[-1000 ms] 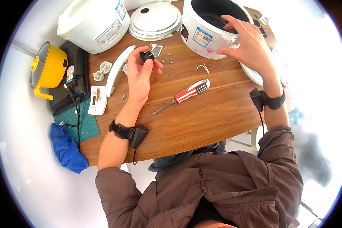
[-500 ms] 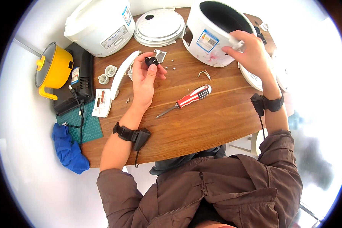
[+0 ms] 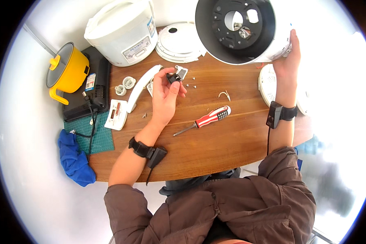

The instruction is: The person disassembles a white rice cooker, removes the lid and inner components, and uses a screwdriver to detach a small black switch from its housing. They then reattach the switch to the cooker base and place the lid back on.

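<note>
Pinches a small black part between thumb and fingers of the left hand, above the table and near a bracket. Grasps the white shell by its right side with the right hand, holding it tilted, mouth toward the camera, holes showing in its black base; cannot tell about contact with the table. Has a screwdriver lying right of the left wrist, with a wire and loose screws beyond. Has a curved handle and white panel to the left.
</note>
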{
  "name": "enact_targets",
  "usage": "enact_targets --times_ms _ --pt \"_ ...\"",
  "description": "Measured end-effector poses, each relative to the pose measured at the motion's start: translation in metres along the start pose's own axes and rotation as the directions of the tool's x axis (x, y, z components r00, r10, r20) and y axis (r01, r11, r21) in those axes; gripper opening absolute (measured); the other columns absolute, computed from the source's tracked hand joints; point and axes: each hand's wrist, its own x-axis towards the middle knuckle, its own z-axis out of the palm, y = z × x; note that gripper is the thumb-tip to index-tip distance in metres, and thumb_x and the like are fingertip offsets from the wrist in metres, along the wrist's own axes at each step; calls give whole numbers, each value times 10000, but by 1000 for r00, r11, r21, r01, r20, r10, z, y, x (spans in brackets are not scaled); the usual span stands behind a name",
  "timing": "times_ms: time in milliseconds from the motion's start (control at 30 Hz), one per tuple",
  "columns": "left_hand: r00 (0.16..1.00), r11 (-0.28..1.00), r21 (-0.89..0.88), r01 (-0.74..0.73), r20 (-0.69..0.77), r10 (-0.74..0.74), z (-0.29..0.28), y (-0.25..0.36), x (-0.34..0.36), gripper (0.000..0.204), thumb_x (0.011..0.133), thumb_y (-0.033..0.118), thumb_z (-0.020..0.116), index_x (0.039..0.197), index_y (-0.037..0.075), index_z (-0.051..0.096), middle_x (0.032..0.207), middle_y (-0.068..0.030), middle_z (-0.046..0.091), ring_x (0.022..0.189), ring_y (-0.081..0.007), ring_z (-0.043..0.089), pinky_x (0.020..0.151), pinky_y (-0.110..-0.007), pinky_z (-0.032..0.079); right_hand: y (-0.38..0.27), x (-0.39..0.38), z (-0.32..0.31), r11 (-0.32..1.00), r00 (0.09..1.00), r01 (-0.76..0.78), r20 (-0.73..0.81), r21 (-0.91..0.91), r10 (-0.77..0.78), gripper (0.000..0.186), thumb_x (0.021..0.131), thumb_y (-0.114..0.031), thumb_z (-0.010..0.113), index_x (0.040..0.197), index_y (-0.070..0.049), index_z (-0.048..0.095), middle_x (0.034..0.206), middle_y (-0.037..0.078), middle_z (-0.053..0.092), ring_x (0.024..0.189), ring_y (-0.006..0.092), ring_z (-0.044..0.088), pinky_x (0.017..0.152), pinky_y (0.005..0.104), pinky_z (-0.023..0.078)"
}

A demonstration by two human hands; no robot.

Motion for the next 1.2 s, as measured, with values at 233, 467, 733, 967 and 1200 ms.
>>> enact_targets --times_ms 233,467,733,967,1200 --pt "1000 1000 14 -25 17 25 0 -1 1 405 1045 202 598 1373 33 431 993 -82 582 817 -142 607 697 -288 533 39 21 -14 962 974 -97 223 254 40 396 1060 -331 523 1287 -25 629 1270 108 699 1167 278 662 1025 434 509" --pt "1000 999 41 -10 27 9 -3 -1 -2 410 1049 211 598 1387 44 434 997 -76 582 820 -139 606 705 -289 536 66 17 -17 928 948 -200 302 314 102 398 1045 -355 550 1248 -27 650 1209 105 720 1104 261 683 970 414 532" --pt "999 998 56 -11 45 8 -3 -1 -2 399 1053 167 574 1401 34 431 1030 -67 578 836 -120 605 712 -267 536 77 8 -34 916 965 -242 181 321 191 395 1030 -373 577 1209 -33 668 1157 104 734 1052 245 697 927 393 544" --pt "998 995 93 -40 54 35 -1 1 -1 430 1060 245 580 1404 23 447 1019 -70 588 823 -133 612 699 -279 536 79 0 -46 912 968 -251 104 325 229 395 1016 -389 600 1175 -38 684 1111 103 746 1007 231 708 890 375 555" --pt "998 995 98 -32 49 27 -3 2 -4 429 1074 247 549 1423 23 443 1047 -86 596 818 -142 614 694 -287 539 76 -5 -53 905 968 -248 46 346 248 395 1003 -405 623 1142 -43 701 1065 102 758 961 217 719 852 356 565"
